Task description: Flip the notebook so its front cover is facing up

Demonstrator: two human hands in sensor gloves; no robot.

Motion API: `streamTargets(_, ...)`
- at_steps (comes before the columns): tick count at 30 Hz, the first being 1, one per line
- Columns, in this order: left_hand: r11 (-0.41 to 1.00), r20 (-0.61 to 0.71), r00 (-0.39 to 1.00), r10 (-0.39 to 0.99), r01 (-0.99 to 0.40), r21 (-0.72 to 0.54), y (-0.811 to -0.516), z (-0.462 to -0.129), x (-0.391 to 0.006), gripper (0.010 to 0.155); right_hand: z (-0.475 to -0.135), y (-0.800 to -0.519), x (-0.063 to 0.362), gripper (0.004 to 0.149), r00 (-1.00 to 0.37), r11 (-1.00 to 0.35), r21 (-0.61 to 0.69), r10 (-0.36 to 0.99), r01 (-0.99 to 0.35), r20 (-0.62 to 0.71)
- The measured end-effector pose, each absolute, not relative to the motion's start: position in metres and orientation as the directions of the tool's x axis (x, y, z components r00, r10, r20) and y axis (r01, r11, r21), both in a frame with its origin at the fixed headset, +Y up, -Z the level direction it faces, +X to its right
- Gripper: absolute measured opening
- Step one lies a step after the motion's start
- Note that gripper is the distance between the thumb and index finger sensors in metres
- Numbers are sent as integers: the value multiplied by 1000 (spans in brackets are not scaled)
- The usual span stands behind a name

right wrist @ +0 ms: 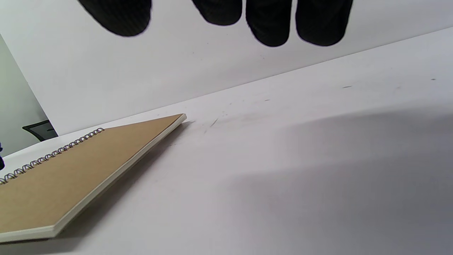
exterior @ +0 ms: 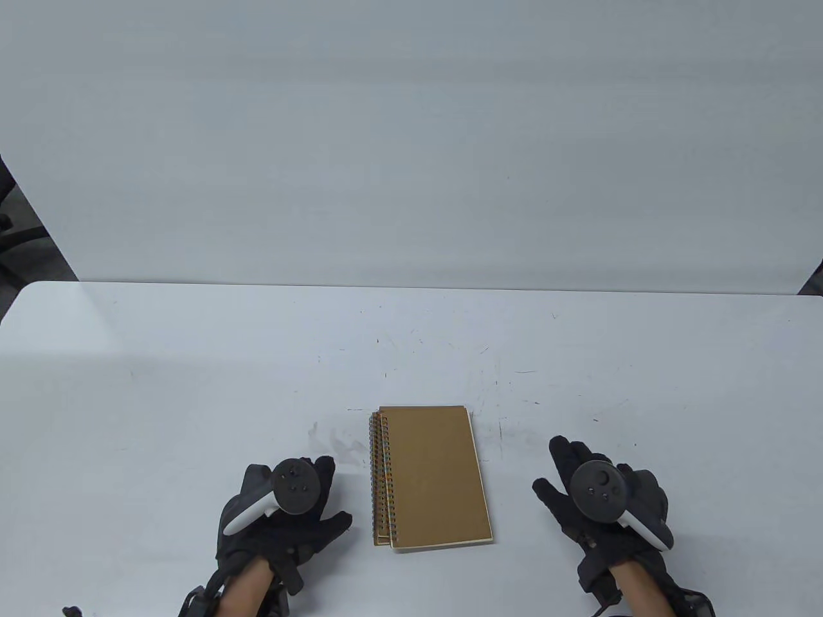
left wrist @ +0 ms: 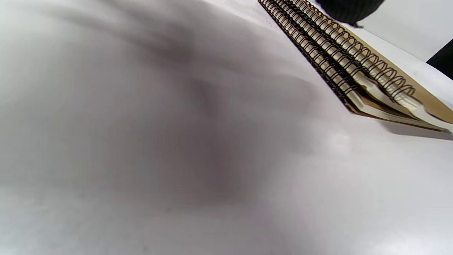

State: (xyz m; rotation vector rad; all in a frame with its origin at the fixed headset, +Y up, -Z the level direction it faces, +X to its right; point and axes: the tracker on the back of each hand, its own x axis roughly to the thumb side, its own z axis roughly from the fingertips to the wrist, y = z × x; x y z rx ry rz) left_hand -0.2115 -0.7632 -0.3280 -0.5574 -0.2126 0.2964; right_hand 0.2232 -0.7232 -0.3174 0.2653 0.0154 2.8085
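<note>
Black sensor gloves cover both hands, and neither grips anything. The left hand (exterior: 283, 514) lies low at the table's near edge with its fingers spread and loose, just left of the stack's spiral binding without touching it; the pale-handled tracker (exterior: 292, 488) strapped to its back hides most of the knuckles. The right hand (exterior: 598, 501) is likewise spread and empty, set a little farther off on the other side, its tracker (exterior: 601, 491) covering the back of the hand. In the right wrist view four fingertips (right wrist: 270, 24) hang from the top edge, clear of the table.

Between the hands lies the notebook (exterior: 434, 475), a plain kraft-brown cover facing up, spiral along its left side. It rests on at least one more spiral notebook (exterior: 375, 479), of which only the coils and a thin brown margin show at the left; the left wrist view shows stacked rows of coils (left wrist: 339, 53) and cream page edges. How many books lie beneath is hard to settle. No title, label or print can be seen on the brown cover, so which cover this is cannot be told.

The white table (exterior: 193, 385) carries faint dark scuffs beyond the stack, and a white wall (exterior: 411, 141) rises behind. Much of the left wrist view is blurred grey shadow on the tabletop.
</note>
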Motion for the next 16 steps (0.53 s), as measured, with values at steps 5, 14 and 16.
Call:
streamTargets(5, 803, 116, 937, 329, -213, -556, -765, -328, -211, 91, -312, -725, 217, 72, -955, -979, -16, 192, -201, 228)
streamTargets(14, 801, 120, 937, 328, -208, -562, -765, -327, -210, 91, -305, -729, 204, 72, -958, -993, -15, 108, -116, 266)
streamTargets(16, 800, 128, 936, 328, -204, -564, -766, -327, -209, 91, -305, -729, 204, 72, -958, -994, -12, 105, -112, 267)
